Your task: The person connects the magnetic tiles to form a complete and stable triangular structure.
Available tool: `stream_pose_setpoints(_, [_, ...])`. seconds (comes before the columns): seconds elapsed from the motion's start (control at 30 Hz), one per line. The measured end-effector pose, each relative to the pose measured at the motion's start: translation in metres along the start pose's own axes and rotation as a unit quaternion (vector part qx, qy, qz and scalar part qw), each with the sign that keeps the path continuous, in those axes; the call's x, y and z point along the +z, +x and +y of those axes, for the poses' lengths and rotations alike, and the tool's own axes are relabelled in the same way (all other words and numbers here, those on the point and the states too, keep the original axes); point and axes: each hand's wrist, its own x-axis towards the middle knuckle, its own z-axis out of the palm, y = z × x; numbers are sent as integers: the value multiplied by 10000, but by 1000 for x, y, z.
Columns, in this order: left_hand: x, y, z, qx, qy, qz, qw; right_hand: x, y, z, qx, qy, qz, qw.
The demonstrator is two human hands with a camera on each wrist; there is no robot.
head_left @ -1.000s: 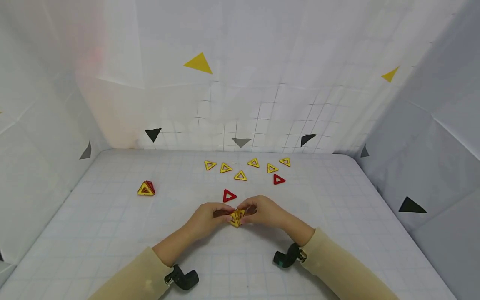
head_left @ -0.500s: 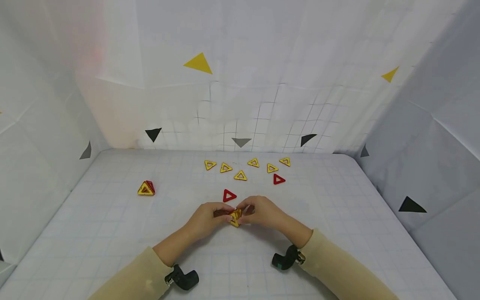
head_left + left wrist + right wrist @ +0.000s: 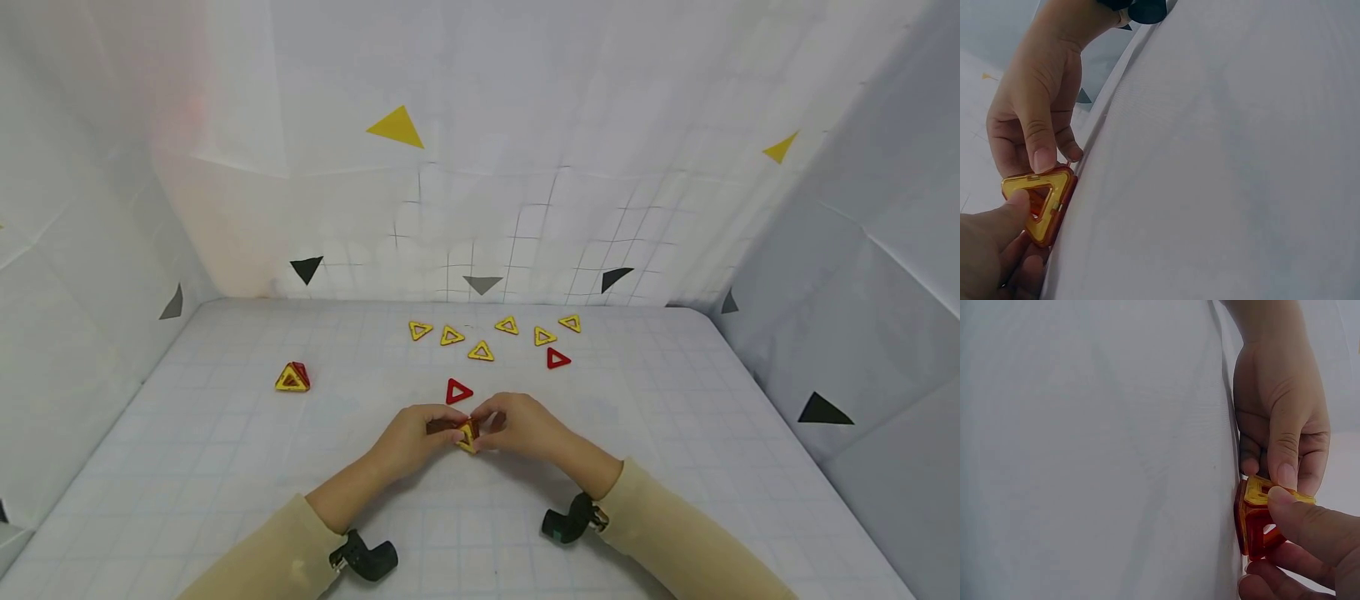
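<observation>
My left hand [image 3: 415, 433] and right hand [image 3: 521, 427] meet low over the table, both gripping one small block of triangular magnetic tiles [image 3: 467, 438]. In the left wrist view a yellow triangle [image 3: 1022, 181] with an open centre forms the face of the block, and my left thumb presses on it. The right wrist view shows red tiles [image 3: 1259, 526] joined at an angle beside a yellow one, with my right thumb over the top edge. Fingers hide the block's far sides. Just beyond the hands lies a flat red triangle tile [image 3: 452, 392].
A finished-looking red and yellow pyramid [image 3: 292, 377] stands at the left of the white table [image 3: 225, 483]. Several yellow triangle tiles [image 3: 482, 352] lie flat toward the back, with another red tile [image 3: 551, 359] near them. White sheeting [image 3: 525, 100] surrounds the table.
My right hand has drifted slightly left, and the tiles have closed together: two yellow faces showed earlier, now one yellow face with red beside it. My left hand has barely moved.
</observation>
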Motion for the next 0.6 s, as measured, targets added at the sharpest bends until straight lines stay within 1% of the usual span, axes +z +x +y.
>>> stream_pose_setpoints(0.2, [0,0,1,-70,55,73,9999,0,0,-3,119,-31,-7,9999])
stream_pose_setpoints(0.6, [-1,-1,-1,-135,50,98,9998,0,-1,-2,10,-75,-22,10000])
